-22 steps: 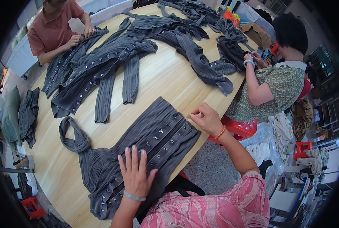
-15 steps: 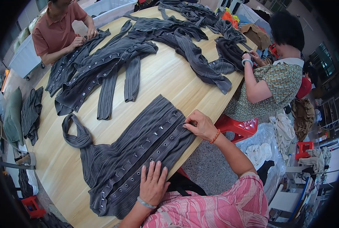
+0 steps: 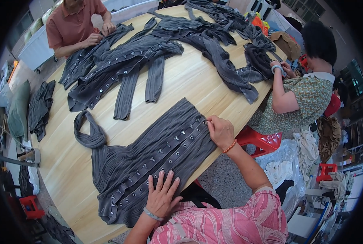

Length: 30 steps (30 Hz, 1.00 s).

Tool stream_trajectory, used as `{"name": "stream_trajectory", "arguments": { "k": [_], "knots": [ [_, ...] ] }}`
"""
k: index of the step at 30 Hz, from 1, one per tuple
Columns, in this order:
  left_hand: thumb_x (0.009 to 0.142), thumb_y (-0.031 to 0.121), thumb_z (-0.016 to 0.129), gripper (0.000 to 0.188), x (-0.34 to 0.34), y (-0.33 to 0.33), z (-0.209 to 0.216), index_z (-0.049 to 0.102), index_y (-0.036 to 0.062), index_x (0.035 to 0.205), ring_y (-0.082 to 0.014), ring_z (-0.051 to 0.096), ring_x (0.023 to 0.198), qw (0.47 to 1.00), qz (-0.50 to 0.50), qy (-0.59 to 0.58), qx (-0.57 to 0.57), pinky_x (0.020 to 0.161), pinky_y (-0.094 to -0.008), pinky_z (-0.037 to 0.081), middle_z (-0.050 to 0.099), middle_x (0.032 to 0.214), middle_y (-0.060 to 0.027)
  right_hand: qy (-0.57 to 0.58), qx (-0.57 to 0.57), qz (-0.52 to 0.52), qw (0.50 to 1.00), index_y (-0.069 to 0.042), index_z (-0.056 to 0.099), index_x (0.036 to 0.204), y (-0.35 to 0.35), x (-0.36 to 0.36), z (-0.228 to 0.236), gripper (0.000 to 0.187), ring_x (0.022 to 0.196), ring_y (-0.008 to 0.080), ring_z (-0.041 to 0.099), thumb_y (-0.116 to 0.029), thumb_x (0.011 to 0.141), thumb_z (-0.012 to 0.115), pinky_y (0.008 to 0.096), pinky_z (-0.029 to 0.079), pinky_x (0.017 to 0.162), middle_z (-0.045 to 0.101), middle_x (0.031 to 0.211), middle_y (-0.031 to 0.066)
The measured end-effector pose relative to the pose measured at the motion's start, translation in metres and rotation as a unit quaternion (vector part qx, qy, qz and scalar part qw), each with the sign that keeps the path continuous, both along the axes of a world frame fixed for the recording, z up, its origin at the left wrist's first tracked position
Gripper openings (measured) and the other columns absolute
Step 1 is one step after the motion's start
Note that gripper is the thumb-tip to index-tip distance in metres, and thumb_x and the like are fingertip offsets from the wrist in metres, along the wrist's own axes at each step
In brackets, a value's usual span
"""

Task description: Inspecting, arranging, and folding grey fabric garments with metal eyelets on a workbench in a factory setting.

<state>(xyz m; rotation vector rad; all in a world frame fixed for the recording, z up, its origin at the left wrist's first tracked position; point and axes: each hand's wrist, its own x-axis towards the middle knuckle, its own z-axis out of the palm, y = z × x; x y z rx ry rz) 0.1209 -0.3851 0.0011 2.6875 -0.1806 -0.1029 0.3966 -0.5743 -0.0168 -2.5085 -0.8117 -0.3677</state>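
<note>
A dark grey ribbed garment (image 3: pixel 149 142) lies on the table before me. A row of metal hooks and a row of eyelets run along its length, and a knotted loop of the same cloth sits at its left end. My left hand (image 3: pixel 163 196), a pale bangle on its wrist, rests flat with fingers spread on the near side of the garment, beside the eyelets. At the far right corner my right hand (image 3: pixel 221 132), wearing a beaded bracelet, has its fingers curled and pinched on the garment's edge near the end of the hook row.
More dark grey garments (image 3: pixel 128 57) with eyelets lie across the far side of the wooden table (image 3: pixel 61 171). One person (image 3: pixel 73 24) handles cloth at the far left, another (image 3: pixel 295 97) at the right. A red stool (image 3: pixel 260 142) stands by the table's right edge.
The whole view has shifted a little. My right hand has moved slightly along the garment's end edge toward the hook row. My left hand stays flat on the cloth.
</note>
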Motion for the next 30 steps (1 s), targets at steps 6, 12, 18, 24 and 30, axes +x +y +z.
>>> {"name": "stream_trajectory", "arguments": {
  "k": [6,12,18,24,30],
  "knots": [
    [0.084,0.050,0.064,0.073,-0.035,0.025,0.004,0.043,0.0135,0.144,-0.0344,0.023,0.145,0.998,0.061,0.007,0.006,0.115,-0.0598,0.012,0.029,0.155,-0.0155,-0.047,-0.050,0.001,0.998,-0.011,0.063,0.095,-0.012,0.009,-0.018,0.008,0.073,0.0314,0.064,-0.015,0.088,0.063,0.0436,0.048,0.065,0.066,0.078,0.0113],
    [0.085,0.030,0.069,0.052,-0.105,0.043,0.014,0.056,0.0063,0.129,-0.0343,0.043,0.133,0.964,0.258,-0.065,0.028,0.111,-0.0481,0.029,0.048,0.140,-0.0184,-0.084,-0.073,0.043,0.993,-0.005,0.061,0.099,-0.013,0.012,-0.001,0.012,0.083,0.0311,0.060,-0.006,0.087,0.062,0.0412,0.047,0.072,0.060,0.091,0.0113],
    [0.080,0.014,0.073,0.021,-0.172,0.062,0.009,0.065,0.0037,0.096,-0.0299,0.058,0.090,0.826,0.541,-0.158,0.032,0.078,-0.0402,0.044,0.063,0.095,-0.0122,0.141,0.071,0.274,0.949,-0.003,0.064,0.086,0.093,-0.092,0.048,0.005,0.057,0.0193,0.055,-0.003,0.084,0.068,0.0300,0.044,0.051,0.059,0.076,0.0076],
    [0.077,0.019,0.076,0.023,-0.177,0.083,0.005,0.062,0.0057,0.090,-0.0295,0.055,0.086,0.814,0.573,-0.096,-0.013,0.078,-0.0401,0.040,0.058,0.088,-0.0083,0.233,0.006,0.545,0.805,-0.007,0.067,0.083,0.177,-0.208,0.036,0.011,0.073,0.0238,0.065,-0.017,0.083,0.071,0.0332,0.053,0.062,0.063,0.087,0.0045],
    [0.080,0.005,0.070,0.014,-0.164,0.097,-0.002,0.061,0.0013,0.091,-0.0211,0.056,0.073,0.795,0.556,-0.179,-0.163,0.067,-0.0327,0.044,0.060,0.086,-0.0082,0.202,-0.013,0.566,0.799,-0.005,0.069,0.092,0.217,-0.260,0.022,0.010,0.080,0.0241,0.068,-0.012,0.084,0.068,0.0325,0.055,0.065,0.066,0.097,0.0048]
  ]
}}
